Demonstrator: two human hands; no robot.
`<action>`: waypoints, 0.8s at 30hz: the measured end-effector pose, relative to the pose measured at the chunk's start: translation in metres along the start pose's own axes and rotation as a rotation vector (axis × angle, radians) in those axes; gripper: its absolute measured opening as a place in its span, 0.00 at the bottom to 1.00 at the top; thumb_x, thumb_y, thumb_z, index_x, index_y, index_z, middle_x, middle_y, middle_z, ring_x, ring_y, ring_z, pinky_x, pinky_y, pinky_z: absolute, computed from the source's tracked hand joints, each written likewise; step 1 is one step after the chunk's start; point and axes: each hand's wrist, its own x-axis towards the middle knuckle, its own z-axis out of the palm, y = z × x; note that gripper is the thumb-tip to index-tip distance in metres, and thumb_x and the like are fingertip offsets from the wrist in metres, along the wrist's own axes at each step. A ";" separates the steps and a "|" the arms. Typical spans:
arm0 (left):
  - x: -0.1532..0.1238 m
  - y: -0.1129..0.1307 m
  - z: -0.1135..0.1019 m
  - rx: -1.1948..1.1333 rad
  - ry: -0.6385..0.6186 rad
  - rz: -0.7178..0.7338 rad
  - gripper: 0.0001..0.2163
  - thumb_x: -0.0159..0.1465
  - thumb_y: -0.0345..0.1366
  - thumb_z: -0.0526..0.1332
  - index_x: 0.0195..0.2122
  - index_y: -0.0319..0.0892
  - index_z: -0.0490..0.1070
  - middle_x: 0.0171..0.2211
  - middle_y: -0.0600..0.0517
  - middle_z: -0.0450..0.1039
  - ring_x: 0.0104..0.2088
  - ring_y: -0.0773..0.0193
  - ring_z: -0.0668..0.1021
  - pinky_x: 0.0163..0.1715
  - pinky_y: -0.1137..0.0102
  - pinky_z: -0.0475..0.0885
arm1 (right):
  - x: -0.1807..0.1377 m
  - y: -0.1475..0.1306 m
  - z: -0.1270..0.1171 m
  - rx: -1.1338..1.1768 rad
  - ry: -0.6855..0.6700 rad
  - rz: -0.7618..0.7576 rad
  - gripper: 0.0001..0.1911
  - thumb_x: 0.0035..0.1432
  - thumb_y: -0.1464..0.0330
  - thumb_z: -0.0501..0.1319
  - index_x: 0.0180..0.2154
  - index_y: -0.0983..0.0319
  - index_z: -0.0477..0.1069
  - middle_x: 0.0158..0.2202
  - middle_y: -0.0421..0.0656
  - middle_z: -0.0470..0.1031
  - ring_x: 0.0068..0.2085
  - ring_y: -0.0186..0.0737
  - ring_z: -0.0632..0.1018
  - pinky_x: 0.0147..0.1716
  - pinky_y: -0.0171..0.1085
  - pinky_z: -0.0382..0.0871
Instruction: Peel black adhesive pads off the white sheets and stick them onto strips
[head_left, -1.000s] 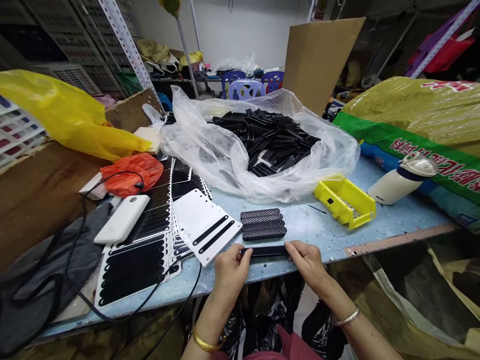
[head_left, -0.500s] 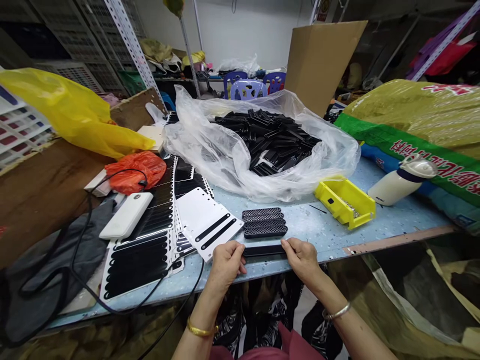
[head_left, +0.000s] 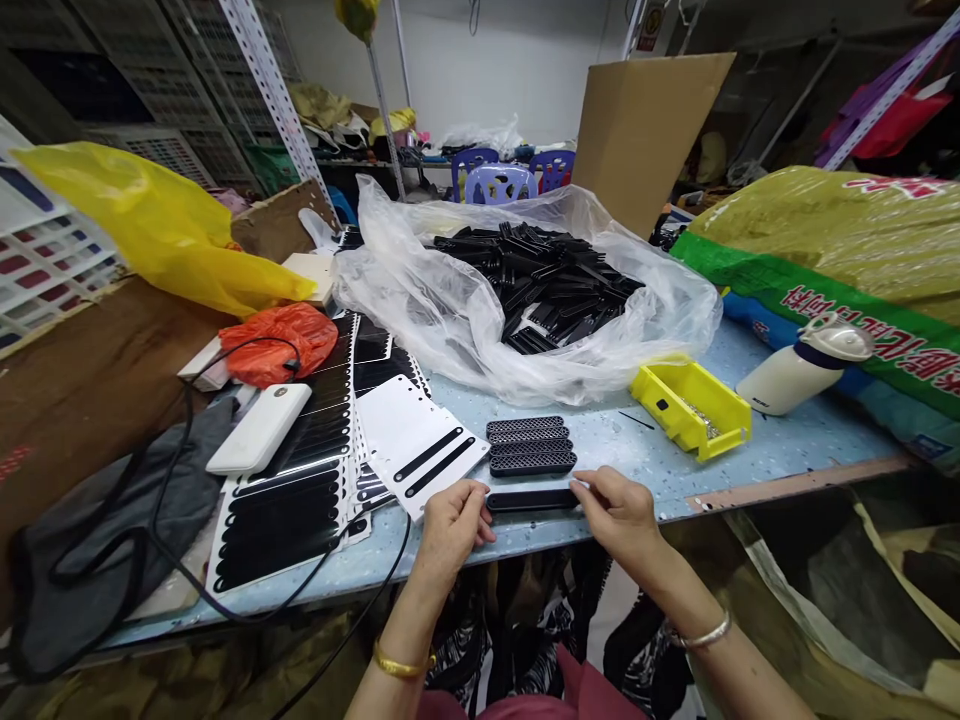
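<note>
A long black plastic strip (head_left: 531, 499) lies near the front edge of the blue table (head_left: 757, 447). My left hand (head_left: 452, 525) pinches its left end and my right hand (head_left: 616, 513) pinches its right end, fingers closed on it. Just beyond the strip sit three black perforated strips (head_left: 529, 446) side by side. To the left is a white backing sheet (head_left: 413, 444) bearing two black stickers, on top of several more sticker sheets (head_left: 285, 510).
A clear plastic bag (head_left: 480, 310) full of black parts fills the table's middle. A yellow bin (head_left: 691, 405) and a white bottle (head_left: 802, 368) stand at right, beside a big yellow-green sack (head_left: 840, 250). A white power bank (head_left: 259, 428), cable, orange bag (head_left: 276, 340) and yellow bag (head_left: 150, 225) lie at left.
Both hands keep hold of the strip's ends; their grip has shifted only slightly. My view has tilted a little.
</note>
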 end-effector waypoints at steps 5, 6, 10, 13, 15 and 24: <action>0.001 -0.009 0.004 0.108 0.065 0.096 0.13 0.54 0.46 0.61 0.23 0.41 0.72 0.13 0.58 0.67 0.12 0.68 0.72 0.13 0.76 0.63 | 0.012 -0.035 0.031 0.030 -0.159 -0.181 0.13 0.62 0.69 0.57 0.30 0.62 0.79 0.23 0.42 0.70 0.25 0.34 0.70 0.26 0.33 0.61; 0.000 -0.011 0.005 0.136 0.071 0.131 0.13 0.55 0.45 0.60 0.22 0.41 0.72 0.12 0.58 0.66 0.12 0.68 0.72 0.13 0.75 0.62 | 0.014 -0.039 0.037 0.002 -0.177 -0.205 0.12 0.61 0.69 0.58 0.29 0.62 0.79 0.22 0.42 0.69 0.25 0.34 0.69 0.26 0.33 0.59; -0.002 -0.012 0.005 0.242 0.109 0.225 0.13 0.57 0.43 0.59 0.21 0.42 0.72 0.10 0.57 0.67 0.13 0.67 0.72 0.17 0.74 0.64 | 0.021 -0.038 0.047 -0.088 -0.237 -0.217 0.14 0.59 0.71 0.60 0.21 0.63 0.74 0.20 0.40 0.67 0.24 0.33 0.68 0.25 0.33 0.54; -0.002 -0.013 0.005 0.267 0.121 0.237 0.13 0.58 0.43 0.59 0.20 0.42 0.70 0.10 0.57 0.67 0.13 0.66 0.72 0.18 0.74 0.65 | 0.017 -0.026 0.036 -0.096 -0.239 -0.179 0.15 0.60 0.71 0.59 0.21 0.64 0.73 0.21 0.40 0.67 0.24 0.32 0.68 0.25 0.32 0.55; -0.001 -0.015 0.005 0.271 0.117 0.236 0.14 0.58 0.44 0.58 0.20 0.42 0.70 0.10 0.56 0.67 0.13 0.66 0.72 0.18 0.74 0.65 | 0.013 -0.013 0.026 -0.093 -0.225 -0.147 0.16 0.61 0.70 0.58 0.22 0.63 0.74 0.21 0.40 0.68 0.24 0.32 0.69 0.25 0.32 0.56; -0.012 -0.015 -0.002 0.497 0.256 0.561 0.10 0.64 0.36 0.56 0.34 0.40 0.77 0.22 0.50 0.79 0.24 0.60 0.80 0.27 0.69 0.74 | -0.001 0.010 -0.013 -0.078 -0.077 -0.185 0.12 0.63 0.74 0.53 0.37 0.66 0.75 0.23 0.43 0.72 0.24 0.35 0.72 0.25 0.33 0.64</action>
